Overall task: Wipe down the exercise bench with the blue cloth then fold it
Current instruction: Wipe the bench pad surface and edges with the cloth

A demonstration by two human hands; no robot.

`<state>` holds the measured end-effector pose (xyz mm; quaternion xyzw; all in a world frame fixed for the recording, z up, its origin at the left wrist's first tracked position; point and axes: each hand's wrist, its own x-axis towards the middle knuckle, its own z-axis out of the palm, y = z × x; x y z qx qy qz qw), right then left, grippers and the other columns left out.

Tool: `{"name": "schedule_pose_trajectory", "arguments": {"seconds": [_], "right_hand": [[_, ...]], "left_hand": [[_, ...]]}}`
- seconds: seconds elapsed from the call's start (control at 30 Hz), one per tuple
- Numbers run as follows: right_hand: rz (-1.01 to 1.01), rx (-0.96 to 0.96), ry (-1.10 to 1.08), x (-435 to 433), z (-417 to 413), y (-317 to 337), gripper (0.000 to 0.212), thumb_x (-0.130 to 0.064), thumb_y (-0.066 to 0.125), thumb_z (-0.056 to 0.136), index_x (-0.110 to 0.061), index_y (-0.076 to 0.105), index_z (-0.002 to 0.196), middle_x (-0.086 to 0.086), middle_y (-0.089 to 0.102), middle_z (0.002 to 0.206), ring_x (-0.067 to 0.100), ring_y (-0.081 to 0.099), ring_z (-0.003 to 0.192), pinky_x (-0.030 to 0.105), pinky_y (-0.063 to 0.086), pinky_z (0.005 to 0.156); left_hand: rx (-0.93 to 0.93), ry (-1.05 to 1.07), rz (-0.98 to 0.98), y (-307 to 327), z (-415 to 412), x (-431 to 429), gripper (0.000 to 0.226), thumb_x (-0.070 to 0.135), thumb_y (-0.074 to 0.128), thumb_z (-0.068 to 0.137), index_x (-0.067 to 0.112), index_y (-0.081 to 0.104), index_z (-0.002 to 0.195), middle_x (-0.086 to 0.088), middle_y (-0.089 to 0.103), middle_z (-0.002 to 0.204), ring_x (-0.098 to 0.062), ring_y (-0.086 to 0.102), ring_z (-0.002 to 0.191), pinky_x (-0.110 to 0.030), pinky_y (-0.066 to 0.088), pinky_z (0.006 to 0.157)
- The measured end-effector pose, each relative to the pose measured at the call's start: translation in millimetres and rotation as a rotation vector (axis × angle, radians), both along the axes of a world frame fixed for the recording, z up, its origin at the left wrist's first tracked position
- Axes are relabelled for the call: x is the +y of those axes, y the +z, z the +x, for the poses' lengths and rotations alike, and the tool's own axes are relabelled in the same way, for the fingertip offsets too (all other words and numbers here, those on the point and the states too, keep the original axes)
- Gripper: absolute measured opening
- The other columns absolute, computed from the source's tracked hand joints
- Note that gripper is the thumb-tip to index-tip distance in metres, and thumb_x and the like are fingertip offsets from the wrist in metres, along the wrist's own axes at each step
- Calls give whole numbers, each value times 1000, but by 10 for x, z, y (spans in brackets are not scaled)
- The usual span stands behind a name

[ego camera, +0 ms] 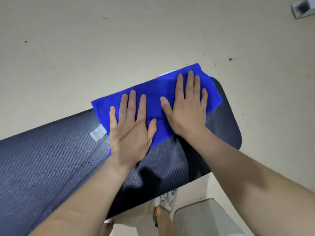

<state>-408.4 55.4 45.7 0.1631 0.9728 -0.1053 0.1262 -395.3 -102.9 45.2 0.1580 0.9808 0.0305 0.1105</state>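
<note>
The blue cloth (153, 92) lies flat across the far right end of the dark, ribbed exercise bench (51, 160). Its far edge hangs a little past the bench's back edge, and a grey label sticks out at its left side. My left hand (131, 126) presses palm down on the cloth's left half, fingers spread. My right hand (187, 106) presses flat on the right half, fingers apart. Neither hand grips the cloth. Faint damp streaks show on the bench pad left of the cloth.
Beige floor (102, 48) with small dark specks surrounds the bench. A grey metal bracket (303, 7) sits at the top right corner. Below the bench I see a white shoe (167, 200) and a leg in light shorts (204, 218).
</note>
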Motion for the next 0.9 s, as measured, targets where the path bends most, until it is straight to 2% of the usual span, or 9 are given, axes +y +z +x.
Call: {"name": "schedule_pose_trajectory", "arguments": {"seconds": [0.1, 0.2, 0.3, 0.4, 0.5, 0.67, 0.8, 0.9], "right_hand": [[16, 17, 49, 108, -108, -14, 73, -59, 25, 96, -20, 8, 155, 8, 1, 164, 27, -4, 150, 49, 1, 119], [4, 39, 52, 165, 138, 10, 72, -58, 24, 96, -19, 11, 155, 7, 5, 164, 27, 1, 151, 49, 5, 119], [42, 18, 5, 203, 693, 45, 72, -57, 29, 96, -17, 17, 155, 10, 11, 163, 30, 9, 150, 51, 13, 118], [92, -60, -24, 189, 1329, 134, 72, -55, 32, 94, -13, 26, 152, 13, 20, 161, 32, 18, 148, 53, 25, 115], [68, -54, -24, 243, 1590, 252, 71, -53, 34, 92, -12, 29, 151, 15, 24, 159, 32, 20, 148, 54, 26, 115], [32, 36, -65, 311, 1205, 165, 71, -52, 28, 95, -7, 26, 151, 19, 23, 158, 34, 17, 148, 53, 22, 117], [47, 52, 8, 376, 627, -36, 76, -55, 26, 94, -9, 16, 153, 20, 10, 161, 34, 7, 149, 51, 9, 119], [33, 89, 53, 516, 116, -59, 75, -56, 27, 95, -14, 12, 155, 16, 3, 163, 31, 0, 150, 51, 5, 119]], "left_hand": [[5, 33, 5, -27, -218, 129, 65, 49, 23, 95, 14, 20, 150, -12, 16, 158, -27, 13, 145, -52, 14, 114], [-3, -22, -21, -16, -121, 114, 66, 51, 21, 96, 15, 18, 150, -11, 13, 159, -26, 10, 146, -52, 12, 115], [-32, -75, -2, 17, 343, 91, 66, 51, 27, 94, 17, 18, 150, -9, 12, 159, -25, 8, 147, -50, 9, 116], [-99, -85, 58, 94, 930, 113, 67, 48, 37, 91, 17, 27, 149, -8, 15, 158, -26, 13, 146, -51, 12, 116], [-122, -32, 131, 187, 1200, 149, 65, 46, 37, 90, 14, 34, 146, -11, 24, 156, -27, 19, 144, -50, 13, 115], [-75, 145, 179, 161, 922, 328, 64, 46, 31, 94, 8, 31, 145, -9, 25, 156, -22, 17, 145, -45, 11, 116], [14, 74, 22, -4, 441, 490, 68, 47, 25, 95, 6, 19, 149, -11, 18, 158, -23, 14, 146, -46, 14, 115], [59, 43, 67, -43, -21, 510, 69, 48, 28, 94, 7, 19, 149, -9, 16, 158, -22, 12, 146, -47, 12, 116]]}}
